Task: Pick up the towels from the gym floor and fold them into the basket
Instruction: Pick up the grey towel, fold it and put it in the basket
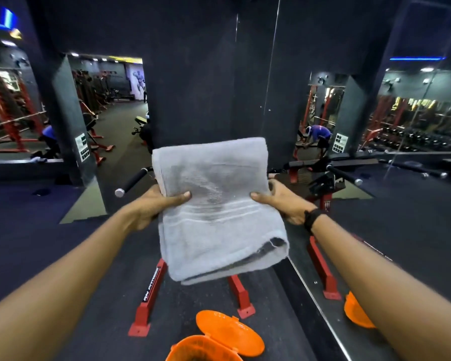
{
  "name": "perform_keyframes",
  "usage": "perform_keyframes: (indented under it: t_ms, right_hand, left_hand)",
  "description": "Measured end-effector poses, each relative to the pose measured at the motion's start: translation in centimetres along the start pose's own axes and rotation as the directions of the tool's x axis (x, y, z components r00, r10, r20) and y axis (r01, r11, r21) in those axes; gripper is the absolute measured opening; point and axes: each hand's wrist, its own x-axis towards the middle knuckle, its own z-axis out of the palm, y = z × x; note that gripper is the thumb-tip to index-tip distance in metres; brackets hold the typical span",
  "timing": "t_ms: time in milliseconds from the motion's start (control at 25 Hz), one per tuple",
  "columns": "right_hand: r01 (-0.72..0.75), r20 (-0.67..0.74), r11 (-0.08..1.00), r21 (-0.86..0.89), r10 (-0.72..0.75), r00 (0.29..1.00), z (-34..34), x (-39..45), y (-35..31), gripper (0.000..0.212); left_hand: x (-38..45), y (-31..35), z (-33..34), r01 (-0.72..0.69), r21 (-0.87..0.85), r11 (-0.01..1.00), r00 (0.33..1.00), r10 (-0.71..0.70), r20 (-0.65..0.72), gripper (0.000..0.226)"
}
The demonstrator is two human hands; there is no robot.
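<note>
A grey towel (219, 209), folded into a thick rectangle, hangs in the air in front of me at chest height. My left hand (154, 204) grips its left edge with the thumb on top. My right hand (281, 201), with a black band on the wrist, grips the right edge the same way. Below, at the bottom edge of the view, stands an orange basket (190, 347) with its hinged orange lid (229, 332) flipped open. The basket's inside is mostly cut off by the frame.
A red-framed gym machine (151, 287) stands on the dark floor just beyond the basket, its padded bar (133, 181) sticking out left. A mirror wall (323, 303) runs along the right, reflecting the basket. Benches and racks fill the background.
</note>
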Motion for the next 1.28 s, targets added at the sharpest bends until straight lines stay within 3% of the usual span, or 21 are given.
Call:
perform_keyframes:
  t_ms: [120, 240, 280, 360, 440, 520, 560, 600, 640, 720, 760, 840, 960, 1040, 1200, 1280]
  right_hand:
    - [-0.069, -0.133, 0.993, 0.096, 0.081, 0.988, 0.9, 0.0, 1.8, 0.056]
    - [-0.044, 0.018, 0.968, 0.245, 0.041, 0.999, 0.1, -0.2, 1.4, 0.08]
    - [-0.048, 0.048, 0.983, 0.177, 0.04, 0.998, 0.0, -0.2, 1.3, 0.089]
    - [-0.013, 0.034, 0.987, -0.162, 0.019, 0.999, 0.1, 0.0, 1.4, 0.094]
    - [0.036, -0.012, 0.859, -0.511, -0.049, 0.999, 0.3, 0.5, 1.4, 0.063]
    - [0.059, -0.058, 0.75, -0.659, -0.129, 0.99, 0.4, 0.3, 0.5, 0.027]
    - [0.084, -0.07, 0.726, -0.682, -0.179, 0.981, 0.2, 0.4, 0.1, 0.02]
    - [0.111, -0.067, 0.751, -0.65, -0.202, 0.977, 0.0, 0.2, -0.3, 0.016]
    - [0.142, -0.053, 0.842, -0.52, -0.198, 0.979, -0.4, 0.0, -0.6, 0.016]
    - [0.105, -0.017, 0.991, -0.077, -0.107, 0.994, -0.7, -0.6, -1.0, 0.031]
    - [0.056, -0.003, 0.997, 0.053, -0.056, 0.998, -0.5, -0.7, -1.1, 0.037]
    - [0.018, -0.009, 0.998, 0.068, -0.018, 1.0, 0.1, -0.6, -0.8, 0.039]
    - [-0.004, -0.09, 1.0, 0.029, 0.006, 0.996, 1.0, -0.1, -0.2, 0.057]
    - [-0.037, -0.105, 0.999, 0.004, 0.037, 0.994, 1.3, 0.3, 0.3, 0.069]
    - [-0.117, -0.095, 0.986, -0.115, 0.107, 0.99, 3.0, 1.1, 2.8, 0.04]
    - [-0.161, -0.077, 0.964, -0.212, 0.147, 0.986, 4.4, 2.5, 5.3, 0.038]
  left_hand:
    - [0.7, -1.3, 0.0, -0.014, -0.13, 0.991, 0.984, -0.01, -0.18, 0.1]
    - [1.3, -1.2, -0.7, -0.007, -0.089, 0.996, 0.996, 0.0, -0.084, 0.141]
    - [1.3, -1.2, -0.7, -0.024, 0.007, 1.0, 0.999, 0.024, -0.021, 0.145]
    - [1.2, -1.5, -0.6, -0.103, 0.356, 0.929, 0.994, 0.087, 0.062, 0.136]
    - [2.0, -1.9, -1.2, -0.174, 0.693, 0.7, 0.982, 0.176, 0.07, 0.103]
    - [2.1, -1.7, -1.6, -0.135, 0.848, 0.513, 0.97, 0.244, 0.006, 0.061]
    - [2.1, -1.5, -1.9, -0.11, 0.865, 0.489, 0.962, 0.272, -0.032, 0.051]
    - [2.0, -1.2, -2.1, -0.113, 0.841, 0.528, 0.953, 0.298, -0.059, 0.048]
    - [1.5, -0.7, -2.1, -0.132, 0.736, 0.664, 0.952, 0.292, -0.092, 0.046]
    - [0.5, 0.1, -2.0, -0.159, 0.315, 0.936, 0.976, 0.198, -0.094, 0.045]
    - [0.2, 0.1, -2.2, -0.143, 0.134, 0.981, 0.983, 0.157, -0.099, 0.054]
    - [0.2, -0.1, -2.4, -0.101, 0.009, 0.995, 0.99, 0.102, -0.098, 0.075]
    - [0.4, -1.5, -2.6, 0.026, 0.039, 0.999, 0.999, -0.025, -0.029, 0.092]
    - [0.8, -3.1, -2.9, 0.1, 0.152, 0.983, 0.995, -0.1, -0.011, 0.089]
    - [1.6, -7.1, -3.3, 0.192, 0.255, 0.948, 0.981, -0.175, -0.085, 0.041]
    - [2.7, -9.6, -3.3, 0.241, 0.318, 0.917, 0.971, -0.228, -0.079, 0.036]
